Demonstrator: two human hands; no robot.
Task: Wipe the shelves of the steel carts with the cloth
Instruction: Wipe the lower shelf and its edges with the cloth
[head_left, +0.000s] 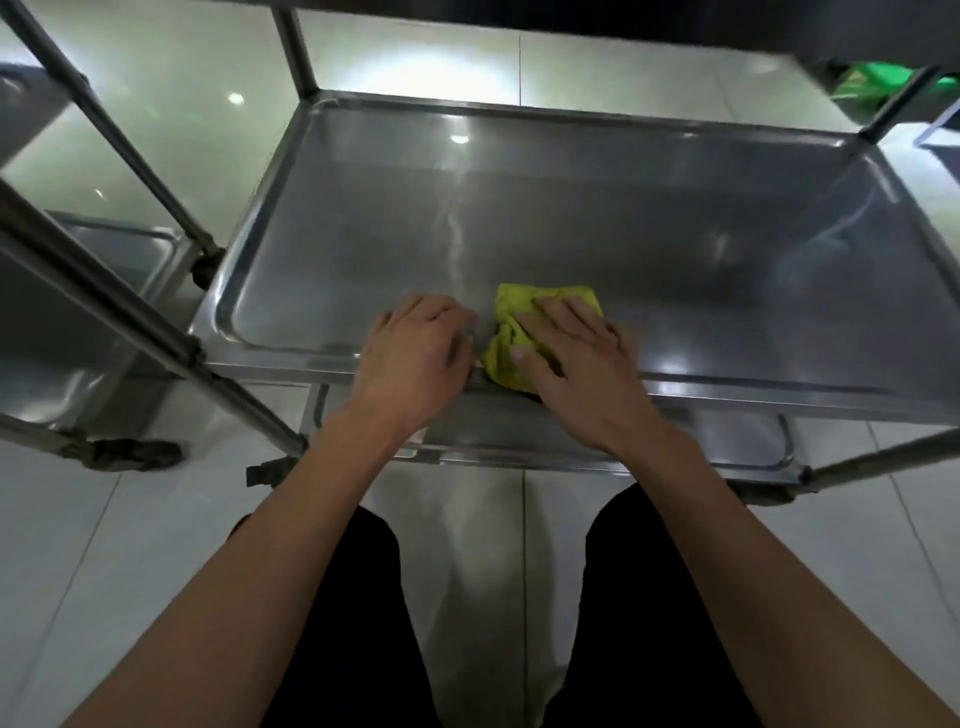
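Observation:
A steel cart shelf (597, 218) with a raised rim fills the middle of the head view. A crumpled yellow-green cloth (511, 332) lies at the shelf's near edge. My right hand (576, 358) lies flat on the cloth with its fingers straight, pressing it onto the steel. My left hand (415, 353) rests on the near rim just left of the cloth, its fingers bent down over the edge; I cannot tell whether they clasp the rim. A lower shelf (727, 447) of the same cart shows beneath the near rim.
A second steel cart (104, 291) stands close on the left, with its slanted posts and a wheel by the floor. The floor (156, 519) is pale glossy tile. A green object (883, 83) sits at the far right. My legs in black stand below the shelf.

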